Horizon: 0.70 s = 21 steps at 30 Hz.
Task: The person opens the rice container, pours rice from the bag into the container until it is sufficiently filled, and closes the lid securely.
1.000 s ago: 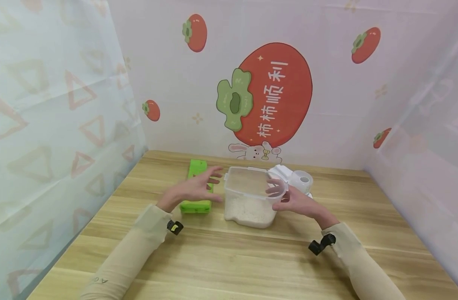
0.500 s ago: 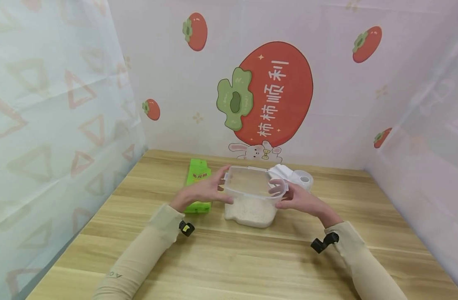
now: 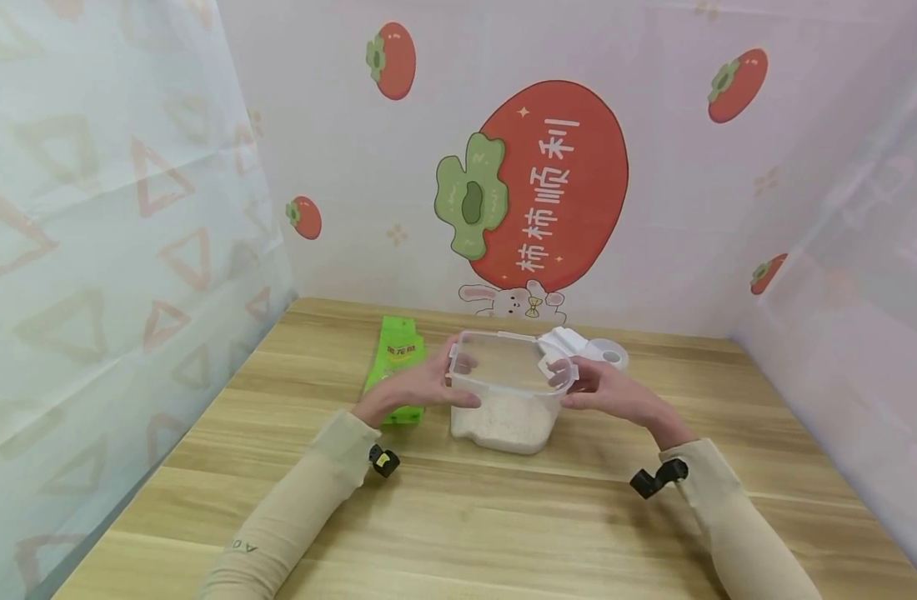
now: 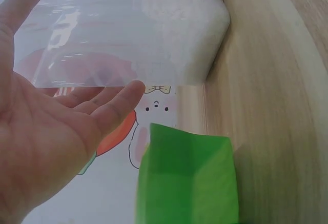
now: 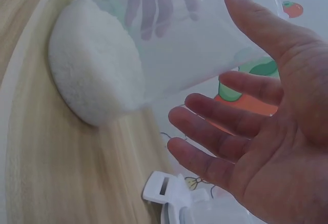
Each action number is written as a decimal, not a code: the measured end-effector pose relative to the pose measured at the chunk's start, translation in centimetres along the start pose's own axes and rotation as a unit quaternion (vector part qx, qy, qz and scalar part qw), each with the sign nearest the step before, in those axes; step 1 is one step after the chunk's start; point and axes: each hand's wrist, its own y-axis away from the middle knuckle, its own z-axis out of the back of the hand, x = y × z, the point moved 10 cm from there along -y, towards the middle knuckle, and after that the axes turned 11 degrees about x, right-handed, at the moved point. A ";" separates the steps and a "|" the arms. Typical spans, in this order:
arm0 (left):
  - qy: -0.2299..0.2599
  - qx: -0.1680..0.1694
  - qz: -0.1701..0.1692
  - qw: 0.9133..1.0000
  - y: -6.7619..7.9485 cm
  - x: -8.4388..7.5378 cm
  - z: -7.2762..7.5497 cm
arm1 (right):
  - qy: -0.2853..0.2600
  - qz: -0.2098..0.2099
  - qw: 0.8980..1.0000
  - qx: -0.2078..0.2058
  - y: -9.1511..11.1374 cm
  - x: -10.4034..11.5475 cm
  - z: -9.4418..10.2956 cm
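A clear plastic container (image 3: 503, 367) stands on the table with white, rice-like grains (image 3: 507, 423) in its lower part. My left hand (image 3: 427, 383) is at its left side, thumb across the front and the other fingers along the back. In the left wrist view, those fingers are nearly straight and right at the container's wall (image 4: 97, 44). On the opposite side, my right hand (image 3: 612, 392) spreads its thumb and fingers around the right front corner. The right wrist view has its palm facing the container, fingers slightly bent and holding nothing.
Behind my left hand lies a green packet (image 3: 398, 350) with printed lettering. White plastic parts (image 3: 567, 342), one with a round cup-like piece (image 3: 607, 353), sit behind the container's right side. A printed cloth backdrop (image 3: 353, 275) rises at the table's rear edge.
My left hand has moved right, from beside the green packet to the container's left side. My right hand has shifted only slightly, staying at the right corner. The container stays in place.
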 end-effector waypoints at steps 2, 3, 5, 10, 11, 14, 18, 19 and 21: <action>0.000 0.000 0.002 1.000 0.0 0.0 0.0 | 0.005 -0.010 1.000 -0.007 0.1 -0.3 0.4; 0.000 0.001 0.004 1.000 0.0 0.1 0.0 | 0.008 -0.013 1.000 -0.009 0.2 -0.4 0.5; -0.001 0.005 0.006 1.000 0.0 0.2 -0.1 | 0.013 -0.021 1.000 -0.020 0.4 -0.6 1.0; -0.008 0.010 0.007 1.000 -0.1 0.1 -0.1 | -0.007 -0.028 0.995 -0.091 1.2 -1.1 3.3; -0.006 0.011 0.008 1.000 -0.1 0.1 -0.1 | -0.023 -0.022 0.993 -0.111 1.4 -1.2 3.9; -0.001 0.013 0.012 1.000 0.0 0.3 -0.2 | -0.068 0.002 0.982 -0.175 2.1 -1.3 5.6; 0.002 0.018 0.014 1.000 -0.1 0.4 -0.3 | -0.077 0.047 0.958 -0.274 3.7 -1.0 7.8; 0.002 0.018 0.014 1.000 -0.1 0.4 -0.3 | -0.066 0.049 0.951 -0.298 4.1 -1.0 8.3; 0.001 0.017 0.012 1.000 -0.1 0.5 -0.2 | -0.041 0.036 0.939 -0.340 4.9 -1.2 9.1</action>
